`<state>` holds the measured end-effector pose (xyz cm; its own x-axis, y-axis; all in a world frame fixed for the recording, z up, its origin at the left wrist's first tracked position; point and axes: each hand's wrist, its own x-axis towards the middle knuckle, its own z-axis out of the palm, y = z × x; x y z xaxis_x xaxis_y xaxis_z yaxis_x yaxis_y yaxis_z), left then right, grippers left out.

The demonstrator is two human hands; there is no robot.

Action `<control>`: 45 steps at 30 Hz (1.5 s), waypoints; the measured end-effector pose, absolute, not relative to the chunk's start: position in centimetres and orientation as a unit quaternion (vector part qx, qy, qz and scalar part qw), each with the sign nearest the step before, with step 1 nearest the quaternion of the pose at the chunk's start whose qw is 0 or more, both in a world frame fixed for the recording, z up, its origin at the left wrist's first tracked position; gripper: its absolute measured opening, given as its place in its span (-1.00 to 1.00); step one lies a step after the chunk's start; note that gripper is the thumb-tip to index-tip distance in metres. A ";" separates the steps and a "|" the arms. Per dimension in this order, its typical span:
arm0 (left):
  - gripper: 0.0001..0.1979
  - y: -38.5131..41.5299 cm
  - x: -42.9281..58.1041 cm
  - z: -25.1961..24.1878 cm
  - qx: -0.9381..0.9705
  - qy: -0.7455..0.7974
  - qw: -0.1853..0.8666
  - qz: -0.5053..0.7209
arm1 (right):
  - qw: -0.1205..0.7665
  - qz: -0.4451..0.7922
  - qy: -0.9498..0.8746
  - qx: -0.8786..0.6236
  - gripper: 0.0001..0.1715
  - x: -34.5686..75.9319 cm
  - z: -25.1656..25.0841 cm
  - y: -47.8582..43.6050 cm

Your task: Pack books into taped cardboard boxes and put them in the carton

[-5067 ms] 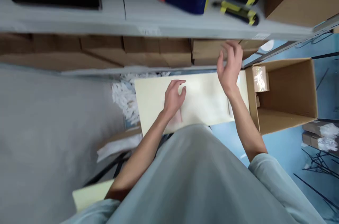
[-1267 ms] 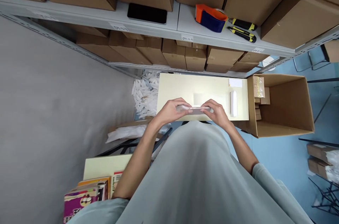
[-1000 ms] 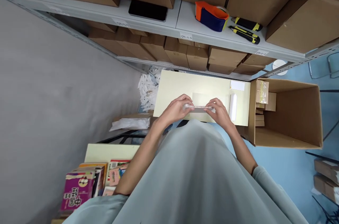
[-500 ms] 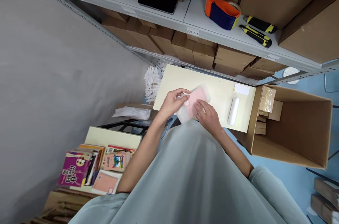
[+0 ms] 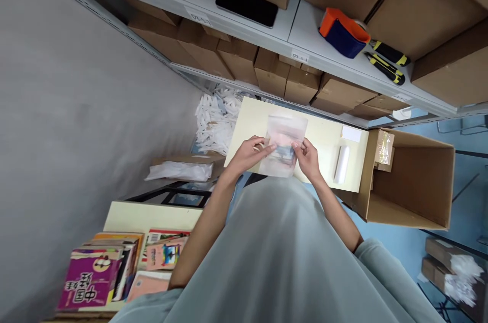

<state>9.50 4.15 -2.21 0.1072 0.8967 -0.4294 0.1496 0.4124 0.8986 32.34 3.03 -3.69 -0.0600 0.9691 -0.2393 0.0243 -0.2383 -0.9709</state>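
Note:
A translucent plastic sleeve [image 5: 286, 123] is held up between my hands, over the near edge of the cream table [image 5: 251, 114]. Through the film shows a pink, thin booklet-like item [image 5: 282, 140] with a bluish picture on its lower part, somewhat blurred. My left hand [image 5: 249, 155] pinches the left side of the sleeve, thumb on top. On the opposite side, my right hand [image 5: 308, 161] grips the edge between thumb and fingers. The fingers behind the sleeve are partly hidden.
A white roll [image 5: 342, 164] and a white card [image 5: 351, 133] lie on the table's right side. Beyond stands an open carton [image 5: 412, 185] with small boxes. The shelf [image 5: 259, 33] above bears a phone [image 5: 247, 4] and cutters [image 5: 385, 67]. Books [image 5: 91, 277] are at lower left.
The sleeve has been turned more upright, and the bluish picture now shows through it. My right hand has moved from the sleeve's face to its right edge. The view has shifted slightly.

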 end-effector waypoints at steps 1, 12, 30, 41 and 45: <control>-0.43 4.2 8.8 -3.3 0.437 0.594 0.593 0.324 | 0.411 0.571 -0.452 -0.548 -0.36 31.4 -4.4 3.5; -0.74 11.9 0.1 -16.8 0.405 0.772 0.450 0.195 | 0.275 0.528 -0.388 -0.704 -0.63 19.4 -19.2 13.2; -0.82 12.7 -2.7 -15.1 0.375 0.761 0.447 0.284 | 0.269 0.523 -0.391 -0.708 -0.68 20.1 -16.5 12.5; -0.61 -3.9 2.6 -4.9 0.261 0.735 0.364 0.509 | 0.267 0.598 -0.547 -0.522 -0.49 24.7 -7.4 6.4; -0.55 -10.8 5.4 -2.9 0.213 0.759 0.302 0.537 | 0.228 0.620 -0.602 -0.448 -0.49 24.2 -5.6 3.6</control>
<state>5.36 -10.80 -2.94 -0.7270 0.6473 -0.2290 -0.0003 0.3332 0.9428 24.23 3.63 -5.56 -0.4945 0.8227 -0.2805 0.2564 -0.1703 -0.9514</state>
